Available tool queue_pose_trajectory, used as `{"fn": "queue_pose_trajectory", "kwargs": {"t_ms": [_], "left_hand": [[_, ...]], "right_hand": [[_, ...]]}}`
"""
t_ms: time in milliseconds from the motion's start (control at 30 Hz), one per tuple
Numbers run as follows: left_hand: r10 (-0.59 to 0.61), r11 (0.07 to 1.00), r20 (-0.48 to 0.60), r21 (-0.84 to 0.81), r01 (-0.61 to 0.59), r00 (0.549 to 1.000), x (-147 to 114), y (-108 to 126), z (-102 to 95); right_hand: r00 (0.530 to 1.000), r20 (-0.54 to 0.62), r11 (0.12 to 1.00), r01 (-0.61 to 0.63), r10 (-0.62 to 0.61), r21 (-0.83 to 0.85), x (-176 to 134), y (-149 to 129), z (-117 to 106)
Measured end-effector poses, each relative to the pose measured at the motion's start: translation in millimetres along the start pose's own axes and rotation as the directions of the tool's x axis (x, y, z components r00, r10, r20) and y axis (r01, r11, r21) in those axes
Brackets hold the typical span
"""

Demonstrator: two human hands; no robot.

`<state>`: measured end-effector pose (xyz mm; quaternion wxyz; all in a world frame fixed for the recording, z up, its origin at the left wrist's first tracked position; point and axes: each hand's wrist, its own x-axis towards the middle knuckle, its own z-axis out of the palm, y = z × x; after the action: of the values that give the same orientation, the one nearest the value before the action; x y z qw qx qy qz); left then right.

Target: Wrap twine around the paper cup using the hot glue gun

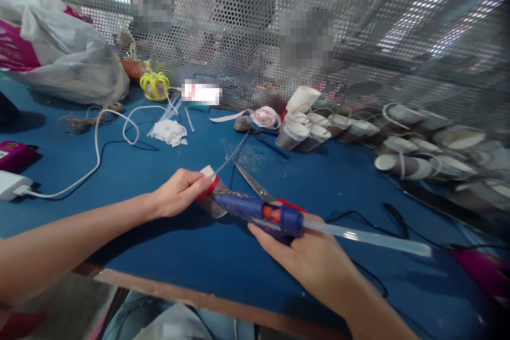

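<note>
My left hand (182, 191) is closed round a small paper cup (210, 203), which lies tilted and has a white end, a red band and a grey-brown lower part. A thin grey cord (233, 154) runs taut from the cup to a small grey ball of yarn (243, 123). In my right hand (308, 252) is a blue hot glue gun (258, 212), its nozzle at the side of the cup; whether it touches, I cannot tell. A long clear glue stick (374, 237) sticks out of its back. Open scissors (255, 183) with red handles lie just behind the gun, partly hidden.
Several small cups with handles (305, 130) stand at the back right, more (426, 156) further right. Pink-white ribbon (266, 117), white scraps (169, 132) and a yellow basket-like piece (154, 85) lie behind. A white cable (98, 143) crosses the left. A perforated metal screen (223, 26) bounds the back.
</note>
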<state>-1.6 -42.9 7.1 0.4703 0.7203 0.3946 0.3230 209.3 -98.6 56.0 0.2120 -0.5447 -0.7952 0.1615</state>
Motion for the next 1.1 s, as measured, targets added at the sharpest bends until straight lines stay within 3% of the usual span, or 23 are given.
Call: {"fn": "queue_pose_trajectory", "kwargs": {"t_ms": [333, 500, 700, 1100], "left_hand": [[0.011, 0.999, -0.022, 0.035, -0.010, 1.000, -0.4, 0.6, 0.4], [0.000, 0.998, -0.008, 0.060, 0.000, 1.000, 0.5, 1.5, -0.5], [0.032, 0.996, -0.009, 0.085, -0.031, 0.999, -0.5, -1.8, -1.2], [0.033, 0.995, -0.027, 0.097, -0.030, 0.999, -0.3, -3.9, -0.3]], "right_hand": [[1.000, 0.008, 1.000, 0.002, -0.002, -0.022, 2.4, -2.9, -2.6], [0.996, -0.028, 0.993, -0.090, 0.089, -0.072, 7.8, -2.8, -12.8], [0.996, 0.008, 0.996, -0.089, 0.089, 0.005, 10.1, 3.3, -11.5], [0.962, 0.136, 0.929, -0.264, 0.236, 0.259, 20.1, 11.5, -5.8]]}}
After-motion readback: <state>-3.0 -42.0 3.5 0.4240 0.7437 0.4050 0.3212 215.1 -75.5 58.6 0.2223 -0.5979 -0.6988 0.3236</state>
